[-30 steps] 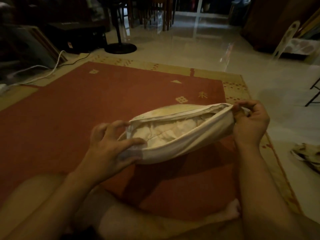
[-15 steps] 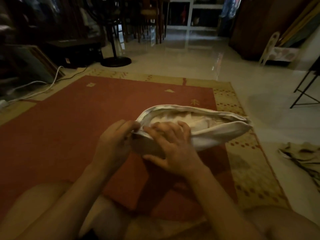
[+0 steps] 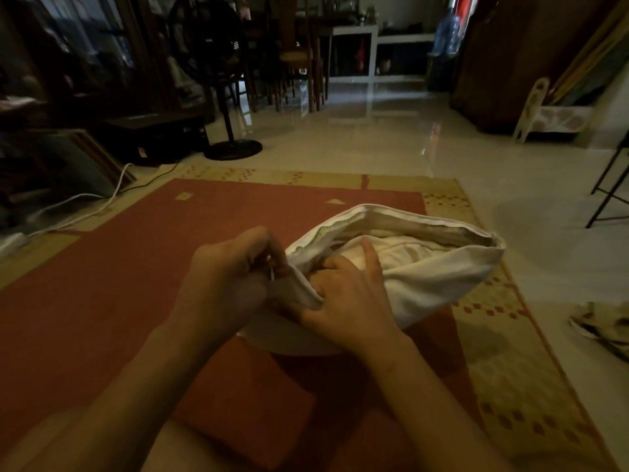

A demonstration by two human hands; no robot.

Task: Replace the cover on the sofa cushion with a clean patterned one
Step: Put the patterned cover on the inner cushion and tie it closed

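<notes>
pinching cover [image 3: 425, 281] edge, left hand [image 3: 231, 277]; right hand [image 3: 347, 301] at opening; rug [image 3: 102, 284] beneath.

You're on the floor of a home's living room: a red rug [image 3: 102, 267] with a beige patterned border lies on glossy floor tiles [image 3: 374, 137]. A pedestal fan [image 3: 218, 63] stands past it, with wooden dining chairs [image 3: 299, 59], a white shelf unit [image 3: 372, 52] and a large water bottle [image 3: 447, 32] behind.
</notes>
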